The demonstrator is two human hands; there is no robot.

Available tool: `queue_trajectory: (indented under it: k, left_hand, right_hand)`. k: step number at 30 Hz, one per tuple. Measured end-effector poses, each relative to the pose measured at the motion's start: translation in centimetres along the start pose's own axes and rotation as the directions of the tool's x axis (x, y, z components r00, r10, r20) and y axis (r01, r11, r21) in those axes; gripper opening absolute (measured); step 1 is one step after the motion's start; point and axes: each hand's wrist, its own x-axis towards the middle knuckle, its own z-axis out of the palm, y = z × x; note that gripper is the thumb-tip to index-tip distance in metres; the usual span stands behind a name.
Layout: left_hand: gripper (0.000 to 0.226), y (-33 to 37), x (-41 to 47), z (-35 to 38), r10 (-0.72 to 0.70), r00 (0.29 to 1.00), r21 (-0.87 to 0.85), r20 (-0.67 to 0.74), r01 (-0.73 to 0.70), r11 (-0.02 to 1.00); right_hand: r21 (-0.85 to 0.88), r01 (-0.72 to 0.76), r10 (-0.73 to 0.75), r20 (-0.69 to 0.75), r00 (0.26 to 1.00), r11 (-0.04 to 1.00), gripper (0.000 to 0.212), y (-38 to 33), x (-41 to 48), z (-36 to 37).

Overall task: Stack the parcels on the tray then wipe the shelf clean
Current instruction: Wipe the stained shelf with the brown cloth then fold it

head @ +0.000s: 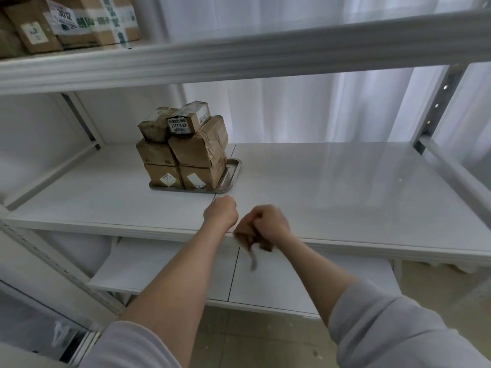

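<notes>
A person in pale grey sleeves (393,328) is reaching both hands to the front edge of a glossy white shelf board (332,187) in a white metal rack. The left hand (220,212) is curling into a fist over that edge, with nothing showing in it. Whether it is touching the board cannot be told. Just beside it, the right hand (268,221) is clutching a crumpled brown cloth (249,239), blurred, at the same front edge. Taped brown cardboard parcels (186,147) are sitting in three tiers on a shallow steel tray (233,171), left of centre on the shelf, toward its back edge. More labelled cardboard boxes (66,19) are crowding the left end of the shelf above. A white curtain (292,115) is hanging behind the rack, and a lower white board (164,264) is showing above the beige floor (265,335).
</notes>
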Motion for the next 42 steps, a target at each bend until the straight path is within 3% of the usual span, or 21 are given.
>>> queue_trajectory:
  k: [3, 5, 7, 14, 20, 28, 35, 42]
  left_hand:
    - [0.037, -0.2, 0.0, -0.2, 0.013, 0.999, 0.006, -0.040, -0.013, 1.000]
    - [0.037, -0.6, 0.2, -0.1, 0.011, 0.999, 0.008, -0.046, -0.011, 1.000]
    - [0.036, -1.0, 0.5, 0.1, 0.004, 0.999, 0.013, -0.041, -0.004, 1.000]
    - [0.039, -3.1, 2.0, 1.0, -0.006, 0.999, 0.042, 0.034, 0.004, 0.999]
    - [0.038, -6.4, 3.9, 0.5, -0.022, 1.000, 0.039, 0.018, 0.021, 0.999]
    - [0.036, -9.6, 5.0, 0.0, -0.085, 0.996, 0.010, -0.002, 0.085, 0.996]
    - [0.027, -6.7, 3.9, 0.2, -0.112, 0.992, 0.004, 0.057, 0.112, 0.994]
    - [0.020, -0.5, 0.9, 1.6, -0.061, 0.966, -0.075, 0.252, 0.082, 0.994]
  right_hand:
    - [-0.060, -0.103, 0.086, -0.240, 0.967, 0.993, 0.040, 1.4, 1.2, -2.3]
    - [-0.235, -0.217, 0.172, -0.196, 0.965, 0.948, 0.044, 2.6, 1.4, -2.5]
    - [-0.302, -0.270, 0.254, -0.091, 0.963, 0.914, 0.052, 3.1, 1.4, -1.5]
    - [-0.351, -0.106, 0.152, 0.107, 0.983, 0.930, 0.058, 1.0, 4.3, 1.7]
    - [-0.327, 0.049, 0.028, 0.228, 0.973, 0.944, 0.058, -1.9, 7.9, 6.0]
    - [-0.277, 0.207, -0.111, 0.324, 0.939, 0.938, 0.045, -4.7, 10.0, 9.4]
    - [-0.202, 0.173, -0.098, 0.334, 0.937, 0.964, 0.016, -3.2, 6.6, 7.2]
    - [-0.276, 0.045, 0.038, 0.289, 0.957, 0.960, 0.022, 1.6, 2.9, 1.6]
